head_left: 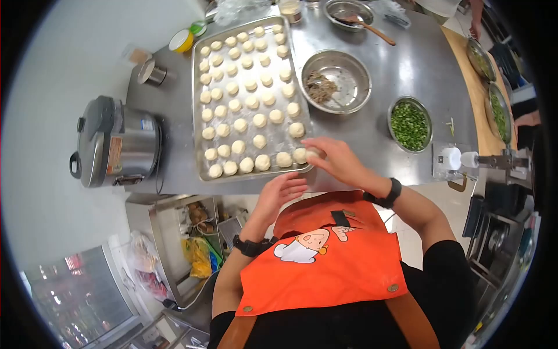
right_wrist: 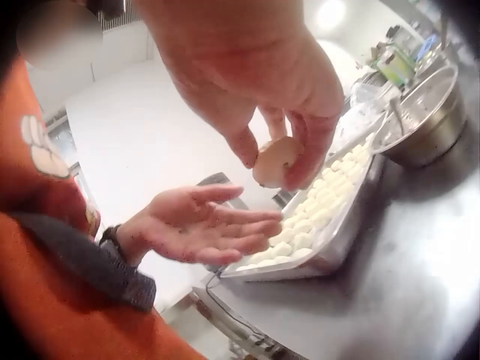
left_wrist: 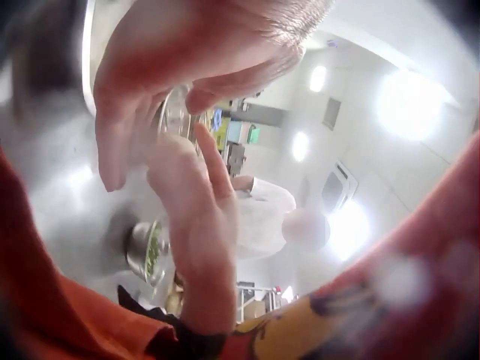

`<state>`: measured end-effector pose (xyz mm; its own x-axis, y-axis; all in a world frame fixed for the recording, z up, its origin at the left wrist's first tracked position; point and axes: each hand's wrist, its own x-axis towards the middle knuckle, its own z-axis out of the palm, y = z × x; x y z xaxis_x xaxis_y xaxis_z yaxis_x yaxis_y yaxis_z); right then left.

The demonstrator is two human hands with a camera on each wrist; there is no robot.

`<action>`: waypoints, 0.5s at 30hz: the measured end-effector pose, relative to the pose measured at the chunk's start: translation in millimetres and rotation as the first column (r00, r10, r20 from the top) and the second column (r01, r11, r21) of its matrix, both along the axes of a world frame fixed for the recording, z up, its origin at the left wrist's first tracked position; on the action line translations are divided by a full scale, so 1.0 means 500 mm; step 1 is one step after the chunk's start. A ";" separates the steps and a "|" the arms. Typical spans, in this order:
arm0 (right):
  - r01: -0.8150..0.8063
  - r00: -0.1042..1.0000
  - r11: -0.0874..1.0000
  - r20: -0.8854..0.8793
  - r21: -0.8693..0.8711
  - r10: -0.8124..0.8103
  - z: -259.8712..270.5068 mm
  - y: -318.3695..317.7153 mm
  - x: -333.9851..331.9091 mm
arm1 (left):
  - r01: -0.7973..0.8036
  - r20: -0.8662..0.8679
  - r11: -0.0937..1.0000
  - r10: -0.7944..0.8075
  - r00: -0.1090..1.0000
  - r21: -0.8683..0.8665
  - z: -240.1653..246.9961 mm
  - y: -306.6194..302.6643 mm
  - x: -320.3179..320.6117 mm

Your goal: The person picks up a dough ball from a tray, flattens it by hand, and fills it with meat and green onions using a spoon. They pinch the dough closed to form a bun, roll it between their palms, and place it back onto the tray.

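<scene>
My right hand (head_left: 340, 163) is over the near right corner of a metal tray (head_left: 196, 116). Its thumb and fingers pinch a pale round dough ball (right_wrist: 275, 161), which has a small dark speck on its side in the right wrist view. Just below and to the left, my left hand (right_wrist: 206, 225) is held out palm up with straight fingers, holding nothing. Rows of white dough balls (head_left: 260, 119) fill most of the tray. Right of the tray stands a steel bowl (head_left: 354, 75) with a clump of brownish minced filling (head_left: 321, 88) and a utensil in it.
A bowl of chopped greens (head_left: 410, 125) stands at the right of the steel table (head_left: 383, 64). Farther back is another bowl with a wooden spoon (head_left: 372, 30). A rice cooker (head_left: 119, 142), a metal cup (head_left: 152, 72) and a yellow bowl (head_left: 181, 41) stand on the left.
</scene>
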<state>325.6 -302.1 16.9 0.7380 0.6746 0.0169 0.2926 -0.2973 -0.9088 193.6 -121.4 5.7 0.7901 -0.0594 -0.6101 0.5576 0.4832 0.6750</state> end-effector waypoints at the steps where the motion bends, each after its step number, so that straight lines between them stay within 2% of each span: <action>1: -0.048 0.994 0.999 0.096 -0.010 0.049 -0.015 0.031 0.012 | -0.051 -0.010 0.996 0.052 0.999 0.079 -0.007 0.028 -0.026; 3: -0.127 0.947 0.991 0.290 -0.052 0.136 -0.060 0.087 0.039 | -0.135 -0.015 0.965 0.142 0.990 0.225 -0.027 0.074 -0.064; 6: -0.097 0.920 0.988 0.369 -0.116 0.134 -0.100 0.173 0.051 | -0.225 -0.013 0.944 0.235 0.972 0.244 -0.028 0.128 -0.085; 9: -0.083 0.838 0.968 0.508 -0.238 0.196 -0.170 0.237 0.071 | -0.270 0.059 0.905 0.266 0.962 0.328 -0.047 0.162 -0.077; 12: -0.016 0.605 0.849 0.671 -0.528 0.429 -0.207 0.265 0.084 | -0.268 0.082 0.903 0.255 0.963 0.335 -0.047 0.184 -0.062; 15: -0.020 0.650 0.907 0.683 -0.422 0.332 -0.188 0.255 0.073 | -0.259 0.112 0.904 0.235 0.966 0.340 -0.080 0.203 -0.064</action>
<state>362.2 -174.5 -77.0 0.4537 0.8609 0.2301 0.8864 -0.4093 -0.2163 161.5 -19.7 -34.3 0.7912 0.3496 -0.5018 0.3989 0.3269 0.8567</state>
